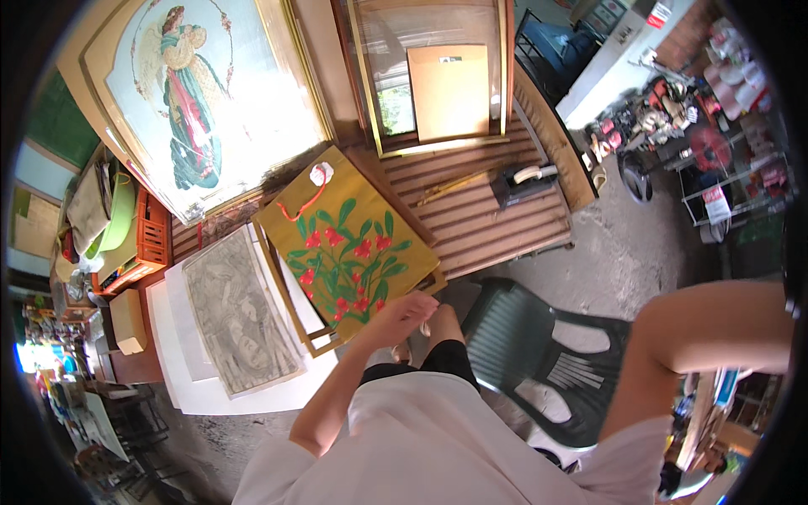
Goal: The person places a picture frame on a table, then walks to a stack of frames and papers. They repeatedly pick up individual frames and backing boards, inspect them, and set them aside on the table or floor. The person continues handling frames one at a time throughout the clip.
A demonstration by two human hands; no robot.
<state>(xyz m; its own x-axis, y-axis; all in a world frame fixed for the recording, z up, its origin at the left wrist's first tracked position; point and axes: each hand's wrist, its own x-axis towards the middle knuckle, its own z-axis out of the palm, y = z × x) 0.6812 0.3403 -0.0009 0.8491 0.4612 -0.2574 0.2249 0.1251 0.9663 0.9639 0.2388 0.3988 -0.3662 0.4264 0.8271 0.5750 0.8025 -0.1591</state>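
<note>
My left hand (402, 315) is above the near right corner of a gold gift bag (343, 225) printed with red flowers and green leaves. Its fingers are loosely stretched out, with nothing visible in them. I cannot tell whether it touches the bag. The bag has a red cord handle and a white tag (321, 173), and lies on a thin wooden frame (324, 343). My right arm (707, 337) is raised and bent at the elbow; the hand itself lies beyond the right rim.
A grey pencil drawing (240, 316) lies on white sheets at left. Behind stand a framed angel picture (189, 93) and a glazed frame (383, 143) with a tan envelope (450, 93). A slatted wooden bench (480, 223) bears a black tool. A dark green plastic chair (513, 337) stands beside me.
</note>
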